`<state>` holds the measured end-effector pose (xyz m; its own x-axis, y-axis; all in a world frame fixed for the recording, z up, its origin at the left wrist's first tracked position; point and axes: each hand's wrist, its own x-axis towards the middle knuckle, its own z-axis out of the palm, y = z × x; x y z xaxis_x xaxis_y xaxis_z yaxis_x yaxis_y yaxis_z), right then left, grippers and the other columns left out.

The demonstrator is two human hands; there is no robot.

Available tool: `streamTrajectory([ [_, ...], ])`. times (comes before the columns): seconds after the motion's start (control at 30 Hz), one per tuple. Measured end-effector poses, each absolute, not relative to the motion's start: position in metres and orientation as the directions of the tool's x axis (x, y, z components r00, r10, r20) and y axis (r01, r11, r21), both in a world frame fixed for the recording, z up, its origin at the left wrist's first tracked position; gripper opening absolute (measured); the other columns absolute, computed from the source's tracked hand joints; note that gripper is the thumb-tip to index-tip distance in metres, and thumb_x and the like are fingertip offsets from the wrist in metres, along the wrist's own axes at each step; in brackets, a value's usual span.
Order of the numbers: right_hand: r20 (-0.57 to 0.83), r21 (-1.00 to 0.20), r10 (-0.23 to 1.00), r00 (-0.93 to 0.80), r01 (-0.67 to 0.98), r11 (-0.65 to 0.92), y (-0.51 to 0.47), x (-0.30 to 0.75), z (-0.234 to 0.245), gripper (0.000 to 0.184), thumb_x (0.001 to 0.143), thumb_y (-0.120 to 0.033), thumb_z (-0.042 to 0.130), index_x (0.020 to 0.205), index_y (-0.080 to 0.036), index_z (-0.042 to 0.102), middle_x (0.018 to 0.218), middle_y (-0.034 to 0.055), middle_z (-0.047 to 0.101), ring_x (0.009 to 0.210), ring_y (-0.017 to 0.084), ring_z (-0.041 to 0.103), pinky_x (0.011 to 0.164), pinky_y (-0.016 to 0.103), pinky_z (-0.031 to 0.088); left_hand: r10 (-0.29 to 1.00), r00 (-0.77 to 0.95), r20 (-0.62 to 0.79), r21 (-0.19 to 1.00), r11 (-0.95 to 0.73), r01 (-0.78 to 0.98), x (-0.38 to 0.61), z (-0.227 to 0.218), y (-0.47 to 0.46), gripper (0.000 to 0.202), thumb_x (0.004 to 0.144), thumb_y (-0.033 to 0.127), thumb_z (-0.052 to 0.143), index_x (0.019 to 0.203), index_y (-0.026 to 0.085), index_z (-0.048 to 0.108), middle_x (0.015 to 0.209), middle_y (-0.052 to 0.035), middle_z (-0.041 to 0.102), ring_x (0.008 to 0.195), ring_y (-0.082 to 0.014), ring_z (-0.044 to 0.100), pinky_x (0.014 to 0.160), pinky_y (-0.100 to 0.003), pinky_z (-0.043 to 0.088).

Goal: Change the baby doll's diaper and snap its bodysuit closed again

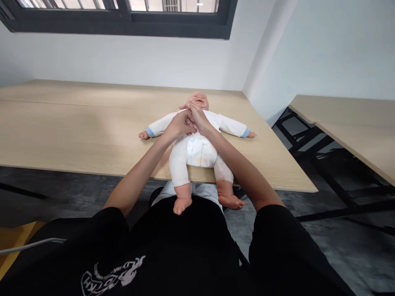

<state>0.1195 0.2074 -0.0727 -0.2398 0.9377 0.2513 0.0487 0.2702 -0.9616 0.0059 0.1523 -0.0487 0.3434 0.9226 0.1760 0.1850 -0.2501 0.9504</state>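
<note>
A baby doll lies on its back with its head away from me and its arms spread wide. It is dressed in a white long-sleeved top with blue cuffs, a white diaper and white leg coverings. My left hand and my right hand meet over the doll's upper chest, just below its chin. The fingers of both are bent and pressed together at the front of the top. Exactly what the fingertips pinch is partly hidden by the hands.
The doll rests on a light wooden table, its lower legs hanging past the near edge towards my lap. To the right, across a gap, stands another table with black metal legs. A white wall and a dark window frame are behind.
</note>
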Motion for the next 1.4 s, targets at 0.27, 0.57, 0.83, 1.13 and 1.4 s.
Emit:
streamTrajectory([
  [0.27, 0.256, -0.964, 0.957, -0.138, -0.108, 0.243, 0.194, 0.116, -0.069, 0.031, 0.105, -0.040, 0.039, 0.094, -0.018, 0.058, 0.054, -0.0040, 0.048, 0.040, 0.011, 0.035, 0.040, 0.021, 0.026, 0.855, 0.344, 0.388, 0.813, -0.493, 0.310, 0.011, -0.058, 0.147, 0.030, 0.065, -0.003, 0.062, 0.081, 0.019, 0.051, 0.070, 0.0025, 0.057, 0.070, -0.0165, 0.058, 0.068, -0.029, 0.047],
  [0.57, 0.142, -0.973, 0.978, -0.156, -0.206, 0.108, 0.187, 0.119, -0.061, 0.048, 0.109, -0.053, 0.031, 0.098, -0.016, 0.059, 0.076, 0.0058, 0.067, 0.059, 0.015, 0.058, 0.050, 0.022, 0.043, 0.796, 0.334, 0.505, 0.661, -0.605, 0.443, 0.014, -0.073, 0.120, 0.018, 0.082, 0.007, 0.055, 0.092, 0.021, 0.051, 0.087, -0.0032, 0.065, 0.085, -0.0212, 0.065, 0.081, -0.035, 0.051],
  [0.83, 0.121, -0.975, 0.984, -0.128, -0.203, 0.094, 0.187, 0.124, -0.057, 0.062, 0.111, -0.053, 0.017, 0.092, -0.015, 0.061, 0.073, 0.0048, 0.067, 0.076, 0.011, 0.066, 0.077, 0.023, 0.055, 0.623, 0.607, 0.494, 0.797, -0.603, -0.029, -0.009, -0.056, 0.099, 0.012, 0.092, 0.030, 0.062, 0.092, 0.018, 0.062, 0.105, -0.0091, 0.074, 0.105, -0.0219, 0.070, 0.101, -0.039, 0.053],
  [1.13, 0.138, -0.968, 0.981, -0.136, -0.230, 0.104, 0.182, 0.124, -0.056, 0.052, 0.112, -0.049, 0.025, 0.097, -0.015, 0.061, 0.076, 0.0073, 0.069, 0.077, 0.016, 0.067, 0.077, 0.026, 0.057, 0.715, 0.611, 0.341, 0.387, -0.699, 0.602, -0.022, -0.066, 0.090, 0.047, 0.105, 0.044, 0.041, 0.134, 0.013, 0.060, 0.153, -0.0168, 0.054, 0.152, -0.0303, 0.039, 0.124, -0.049, 0.032],
  [1.4, 0.149, -0.972, 0.980, -0.129, -0.199, 0.122, 0.184, 0.124, -0.062, 0.055, 0.109, -0.058, 0.027, 0.097, -0.016, 0.060, 0.075, 0.0066, 0.068, 0.076, 0.017, 0.068, 0.080, 0.031, 0.058, 0.715, 0.662, 0.226, 0.135, -0.696, 0.705, -0.006, -0.062, 0.077, 0.059, 0.108, 0.046, 0.036, 0.145, 0.002, 0.047, 0.160, -0.0248, 0.041, 0.155, -0.0302, 0.033, 0.129, -0.052, 0.022],
])
